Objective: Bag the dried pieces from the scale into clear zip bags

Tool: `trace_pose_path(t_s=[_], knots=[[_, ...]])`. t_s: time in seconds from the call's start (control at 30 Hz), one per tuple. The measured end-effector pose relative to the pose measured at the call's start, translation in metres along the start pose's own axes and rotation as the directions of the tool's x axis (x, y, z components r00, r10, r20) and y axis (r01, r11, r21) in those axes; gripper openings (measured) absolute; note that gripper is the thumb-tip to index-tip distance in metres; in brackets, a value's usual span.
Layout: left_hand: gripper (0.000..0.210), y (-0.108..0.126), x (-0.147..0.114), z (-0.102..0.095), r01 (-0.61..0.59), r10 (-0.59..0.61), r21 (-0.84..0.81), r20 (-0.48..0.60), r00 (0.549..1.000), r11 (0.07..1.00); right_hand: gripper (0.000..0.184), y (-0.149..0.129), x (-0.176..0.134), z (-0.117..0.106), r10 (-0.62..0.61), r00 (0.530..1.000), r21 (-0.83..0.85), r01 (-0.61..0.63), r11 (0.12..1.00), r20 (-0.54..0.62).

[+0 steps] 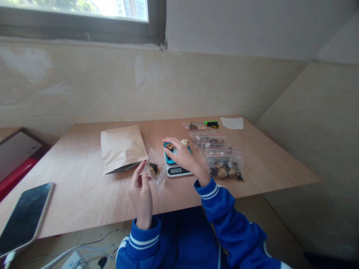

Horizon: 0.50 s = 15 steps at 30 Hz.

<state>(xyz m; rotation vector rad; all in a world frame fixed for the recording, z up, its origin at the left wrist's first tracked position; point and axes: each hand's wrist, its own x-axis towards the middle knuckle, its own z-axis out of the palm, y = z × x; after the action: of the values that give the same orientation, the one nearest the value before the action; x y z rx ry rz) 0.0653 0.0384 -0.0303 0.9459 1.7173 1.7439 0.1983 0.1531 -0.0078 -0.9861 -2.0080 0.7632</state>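
My left hand [141, 190] pinches the edge of a small clear zip bag [158, 160] above the table. Dark and tan dried pieces [153, 170] lie inside it. Over a white and blue kitchen scale [178, 171] hovers my right hand [182, 154], fingers stretched out and thumb apart. A brown dried piece [169, 146] shows between its thumb and fingers, seemingly on the scale's blue plate. Behind the hand a pale dried slice [184, 142] is partly visible. The scale's display is too small to read.
Several zip bags of dried pieces [226, 170] line the right side, with a green and black tool [211, 124] and white paper [232, 123] behind. A brown paper pouch [122, 147] lies left of the scale. A phone [26, 213] rests at the left edge, cables below.
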Motion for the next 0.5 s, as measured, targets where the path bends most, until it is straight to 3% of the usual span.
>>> trace_pose_path(t_s=[0.1, 0.17, 0.27, 0.5], knots=[[0.043, -0.001, 0.0, -0.001, 0.0, 0.0, 0.002, -0.002, 1.0, 1.0, 0.053, 0.035, 0.011, 0.005, 0.061, 0.99, -0.257, -0.027, 0.966, 0.125], [0.043, -0.001, 0.001, -0.002, 0.004, -0.004, -0.001, -0.001, 1.0, 1.0, 0.056, 0.053, 0.015, 0.01, 0.118, 0.979, -0.338, -0.056, 0.94, 0.166], [0.043, -0.003, 0.002, -0.004, 0.015, -0.015, -0.011, -0.001, 1.0, 1.0, 0.048, 0.065, 0.016, 0.015, 0.061, 0.984, -0.342, -0.001, 0.94, 0.165], [0.041, -0.004, 0.002, -0.007, 0.011, -0.009, -0.026, 0.056, 0.998, 1.0, 0.031, 0.062, 0.012, 0.011, -0.03, 0.994, -0.286, 0.059, 0.956, 0.104]])
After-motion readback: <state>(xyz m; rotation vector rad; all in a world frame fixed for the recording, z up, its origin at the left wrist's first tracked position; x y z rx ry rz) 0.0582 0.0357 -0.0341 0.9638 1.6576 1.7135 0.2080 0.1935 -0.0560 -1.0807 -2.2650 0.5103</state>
